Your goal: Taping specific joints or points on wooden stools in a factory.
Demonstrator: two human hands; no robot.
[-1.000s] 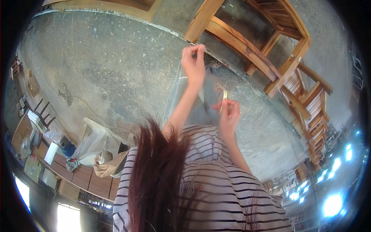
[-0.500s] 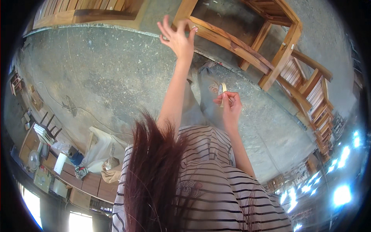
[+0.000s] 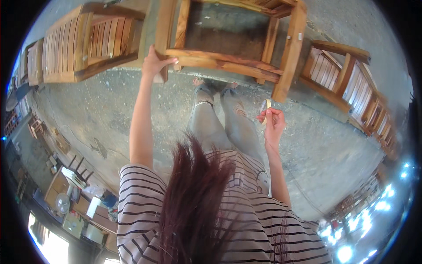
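Observation:
My left hand (image 3: 155,64) is at the front left post of a brown wooden chair frame (image 3: 228,64). Its fingers lie along the post's left side, and the thumb stretches across toward the front rail. A tiny pale bit shows at the thumb tip, too small to name. To the right, my right hand (image 3: 274,124) pinches a narrow roll of pale yellow masking tape (image 3: 268,104) between thumb and fingers. The roll stands on edge, apart from the wood and just below the frame's right front leg.
Slatted wooden furniture (image 3: 66,42) stands at the left, with more slatted pieces (image 3: 336,72) in a row at the right. My feet (image 3: 203,97) are on the grey, stained concrete floor (image 3: 325,145). A cluttered bench with a fan (image 3: 62,201) is at the lower left.
My left hand has come down from a raised pinch in the air onto the chair frame's post. The view has turned, bringing more slatted furniture in at left. The right hand keeps the tape.

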